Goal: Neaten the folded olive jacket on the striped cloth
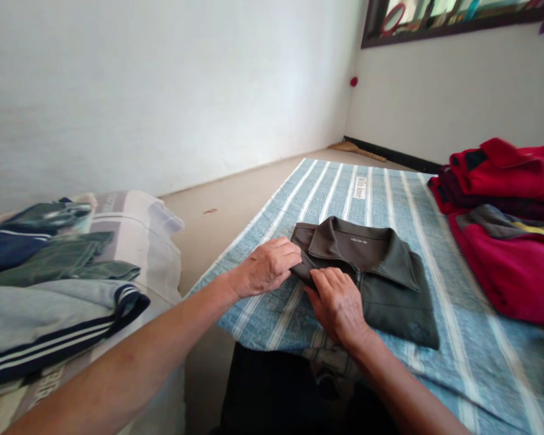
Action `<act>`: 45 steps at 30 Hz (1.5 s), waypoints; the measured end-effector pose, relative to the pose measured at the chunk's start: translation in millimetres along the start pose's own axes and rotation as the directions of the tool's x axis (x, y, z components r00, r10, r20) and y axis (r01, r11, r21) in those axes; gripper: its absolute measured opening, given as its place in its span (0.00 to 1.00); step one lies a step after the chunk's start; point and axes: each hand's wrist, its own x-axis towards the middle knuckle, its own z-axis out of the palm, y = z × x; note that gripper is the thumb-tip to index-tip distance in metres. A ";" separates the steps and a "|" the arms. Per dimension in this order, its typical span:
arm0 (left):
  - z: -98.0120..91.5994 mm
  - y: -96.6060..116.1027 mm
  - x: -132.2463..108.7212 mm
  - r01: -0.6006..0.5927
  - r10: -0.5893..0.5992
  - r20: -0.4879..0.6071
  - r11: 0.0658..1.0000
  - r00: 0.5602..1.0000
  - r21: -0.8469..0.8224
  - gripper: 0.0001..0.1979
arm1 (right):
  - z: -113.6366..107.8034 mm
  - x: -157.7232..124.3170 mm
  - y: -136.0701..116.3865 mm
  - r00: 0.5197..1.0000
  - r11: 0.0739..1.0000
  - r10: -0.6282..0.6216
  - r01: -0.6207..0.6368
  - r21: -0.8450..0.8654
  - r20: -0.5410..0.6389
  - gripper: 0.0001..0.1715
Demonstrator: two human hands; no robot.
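A dark green-grey zip jacket [399, 311] lies folded on the blue striped cloth [340, 187], its collar up and facing me. My left hand [269, 266] is closed on the jacket's left edge, fingers curled over the fabric. Close beside it, my right hand [338, 302] grips the lower left part of the same jacket, near the zip. The fingertips of both hands are partly hidden by the cloth they hold.
Folded red and pink garments [512, 254] are stacked on the right of the striped cloth. To the left, trousers and other clothes [68, 308] lie on a pale cover [163, 272]. A white wall [163, 90] stands behind, and a broom [358, 150] rests in the corner.
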 end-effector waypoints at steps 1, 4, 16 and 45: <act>-6.4 -2.1 7.4 -0.019 0.019 0.038 1.000 0.999 0.000 0.08 | -2.3 3.2 1.1 0.999 0.999 0.038 -0.038 0.033 -0.005 0.08; -21.2 -9.7 29.5 -0.032 0.036 0.087 0.998 0.996 -0.050 0.07 | -11.1 15.2 9.3 0.979 0.945 0.203 -0.198 0.259 0.011 0.08; 4.1 -27.6 72.7 0.249 -0.373 -0.253 0.876 0.893 -0.413 0.12 | -40.5 48.1 57.3 0.635 -0.116 0.569 -0.567 0.816 0.522 0.19; 75.1 -12.4 84.5 0.383 -0.726 -0.260 0.591 0.637 -0.710 0.48 | -37.1 44.2 87.2 0.536 -0.309 0.640 -0.475 0.824 0.550 0.16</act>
